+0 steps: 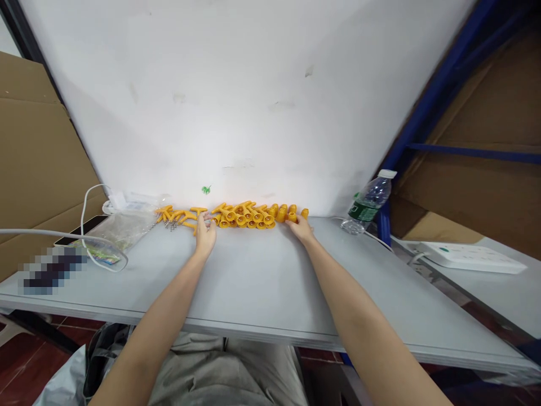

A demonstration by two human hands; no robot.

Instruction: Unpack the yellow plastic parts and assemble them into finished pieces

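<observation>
My left hand (205, 232) is at the back of the table with its fingers curled round a yellow T-shaped handle (198, 210), partly hidden by them. Left of it lie more yellow handles (167, 213) with small metal chains or screws among them. Between my hands is a stacked row of yellow cone-shaped pieces (240, 220), their round open ends facing me. At the row's right end, my right hand (301, 230) has its thumb and fingers closed about a small yellow cap (292, 216). Several similar yellow caps (282, 213) stand beside it.
A plastic bottle (367, 207) leans by the blue frame (384, 223) on the right. A power strip (471, 257) lies on the neighbouring surface. Clear plastic bags (122, 231), a white cable (101, 237) and a blurred dark object (53, 270) are at left. A white board (253, 113) rises behind.
</observation>
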